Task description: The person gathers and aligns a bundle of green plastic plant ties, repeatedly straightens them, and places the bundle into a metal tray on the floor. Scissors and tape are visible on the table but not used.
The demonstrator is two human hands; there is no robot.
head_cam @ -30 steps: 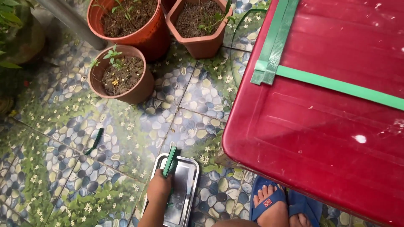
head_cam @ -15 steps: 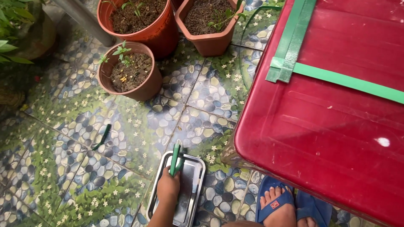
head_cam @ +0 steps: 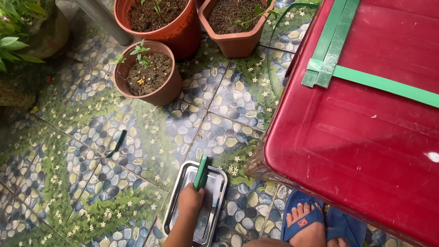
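The green strip piece (head_cam: 201, 172) stands out of a hand (head_cam: 190, 201) at the lower middle of the frame, pinched at its lower end between fingers pressed together around it, its upper end pointing up and slightly right. The hand reaches down from the bottom edge; which of the two hands it is cannot be told from this view, though it sits left of the person's feet, so I take it as the left. The other hand is out of sight.

The hand and strip are over a shallow metal tray (head_cam: 176, 196) lying on the floor, so the step in hand looks like a grasp at the tray, the piece held just above or against its base. A next move would call for a firm pinch and a clear path past the tray's rim.

The floor (head_cam: 82, 183) is tiled with a pattern of pebbles, leaves and small white flowers. Another short green piece (head_cam: 117, 143) lies on it at left centre, well apart from the tray. Three terracotta plant pots (head_cam: 147, 73) with soil stand at the upper left. A red plastic table (head_cam: 356, 137) fills the right side, with long green strapping bands (head_cam: 384, 84) crossing its top. Blue sandals (head_cam: 302, 224) show at the lower right.
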